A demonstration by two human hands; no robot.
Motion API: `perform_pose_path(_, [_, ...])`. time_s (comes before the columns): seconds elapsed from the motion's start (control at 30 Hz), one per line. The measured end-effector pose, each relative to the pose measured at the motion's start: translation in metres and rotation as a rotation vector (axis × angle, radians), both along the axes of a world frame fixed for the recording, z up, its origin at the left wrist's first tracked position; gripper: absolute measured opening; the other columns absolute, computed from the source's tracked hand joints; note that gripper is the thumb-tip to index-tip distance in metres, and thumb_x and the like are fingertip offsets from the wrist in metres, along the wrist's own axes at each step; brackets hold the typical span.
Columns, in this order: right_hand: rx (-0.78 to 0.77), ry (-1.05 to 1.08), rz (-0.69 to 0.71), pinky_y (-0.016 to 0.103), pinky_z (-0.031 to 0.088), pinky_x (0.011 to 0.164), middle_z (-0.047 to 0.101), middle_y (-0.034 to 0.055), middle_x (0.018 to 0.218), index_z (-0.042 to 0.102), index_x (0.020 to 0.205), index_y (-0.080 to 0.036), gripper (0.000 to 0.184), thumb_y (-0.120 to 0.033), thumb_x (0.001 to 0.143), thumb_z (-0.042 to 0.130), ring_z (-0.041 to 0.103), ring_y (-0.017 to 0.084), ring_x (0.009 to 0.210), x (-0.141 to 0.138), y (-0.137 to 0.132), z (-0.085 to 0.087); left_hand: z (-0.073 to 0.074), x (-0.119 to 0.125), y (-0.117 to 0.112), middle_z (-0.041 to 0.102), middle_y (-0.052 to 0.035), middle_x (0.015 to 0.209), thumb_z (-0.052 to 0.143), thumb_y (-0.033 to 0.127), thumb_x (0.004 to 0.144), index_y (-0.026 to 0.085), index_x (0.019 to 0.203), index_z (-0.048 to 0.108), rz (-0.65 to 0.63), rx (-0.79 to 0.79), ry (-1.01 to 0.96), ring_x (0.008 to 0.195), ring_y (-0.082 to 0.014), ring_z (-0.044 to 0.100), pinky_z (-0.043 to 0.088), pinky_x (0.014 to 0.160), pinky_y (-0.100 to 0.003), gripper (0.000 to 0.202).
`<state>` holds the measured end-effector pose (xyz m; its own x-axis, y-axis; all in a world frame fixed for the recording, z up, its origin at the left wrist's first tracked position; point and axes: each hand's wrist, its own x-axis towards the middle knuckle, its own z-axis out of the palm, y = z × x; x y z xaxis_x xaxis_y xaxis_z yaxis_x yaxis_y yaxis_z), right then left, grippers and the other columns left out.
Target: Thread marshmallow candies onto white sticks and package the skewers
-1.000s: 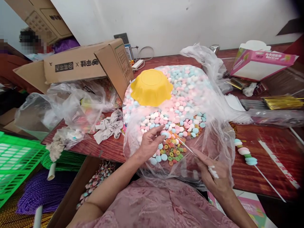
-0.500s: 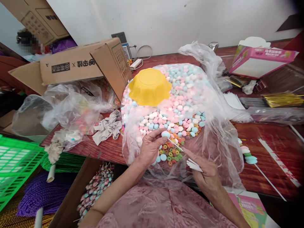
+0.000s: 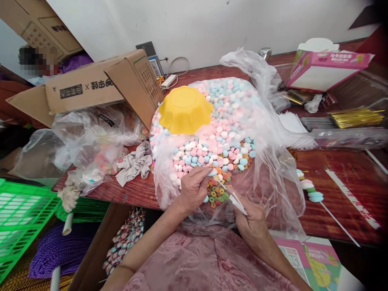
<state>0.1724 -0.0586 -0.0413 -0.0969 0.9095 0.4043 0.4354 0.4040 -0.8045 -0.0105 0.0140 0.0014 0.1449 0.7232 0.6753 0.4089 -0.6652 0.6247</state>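
Note:
A big clear plastic bag [image 3: 273, 178] full of pastel pink, blue and white candies [image 3: 224, 121] lies on the red table, with small coloured ring candies [image 3: 218, 193] near its mouth. My left hand [image 3: 192, 189] pinches a light blue candy [image 3: 213, 172] at the bag's opening. My right hand [image 3: 250, 220] grips thin white sticks [image 3: 235, 199], and one stick points up into that candy. An upturned yellow bowl [image 3: 184, 110] rests on the candy heap.
A finished candy skewer [image 3: 312, 193] lies on the table at right. Cardboard boxes [image 3: 100, 85] and crumpled bags [image 3: 87, 141] fill the left. A pink box [image 3: 327, 66], white sticks [image 3: 292, 123] and gold ties [image 3: 356, 118] sit at back right. A green crate [image 3: 21, 218] stands lower left.
My left hand picked a light blue candy out of the bag and brought it nearer. My right hand moved left and closer, bringing the stick's tip to the candy.

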Motion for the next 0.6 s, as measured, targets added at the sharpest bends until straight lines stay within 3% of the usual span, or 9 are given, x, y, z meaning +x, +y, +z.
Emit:
perform_pose_path(0.2, [-0.071,0.228,-0.033,0.036,0.059,0.088,0.071,0.0022,0.120,0.062,0.132,-0.030,0.046,-0.014,0.090,0.052,0.071,0.021,0.101,-0.024,0.001,-0.008,0.008,0.012,0.005,0.076,-0.0063,0.096,0.064,0.015,0.088,0.021,0.106,0.074,0.008,-0.042,-0.127,0.086,-0.0146,0.071,0.059,0.076,-0.027,0.021])
perform_pose_path(0.37, [-0.191,0.400,-0.121,0.039,0.053,0.097,0.072,0.0059,0.116,0.070,0.121,-0.024,0.032,-0.028,0.091,0.058,0.068,0.022,0.106,-0.040,0.001,-0.012,0.001,0.022,-0.002,0.075,-0.0080,0.101,0.060,0.015,0.091,0.020,0.107,0.073,-0.103,-0.066,-0.142,0.092,-0.0162,0.070,0.058,0.082,-0.031,0.021])
perform_pose_path(0.53, [-0.344,0.448,-0.155,0.030,0.054,0.072,0.071,0.0040,0.088,0.073,0.109,-0.018,0.033,-0.041,0.090,0.059,0.063,0.017,0.076,-0.022,0.008,-0.010,-0.008,0.022,-0.017,0.073,-0.0099,0.102,0.055,0.014,0.093,0.018,0.112,0.070,-0.286,-0.163,0.008,0.095,-0.0170,0.069,0.056,0.084,-0.031,0.025])
perform_pose_path(0.6, [-0.419,0.412,-0.163,0.025,0.049,0.059,0.064,0.0014,0.072,0.073,0.103,-0.016,0.036,-0.045,0.088,0.060,0.056,0.014,0.064,-0.002,0.011,-0.011,-0.008,0.016,-0.021,0.072,-0.0101,0.104,0.054,0.015,0.094,0.017,0.118,0.066,-0.276,-0.198,0.102,0.096,-0.0178,0.067,0.055,0.085,-0.032,0.028])
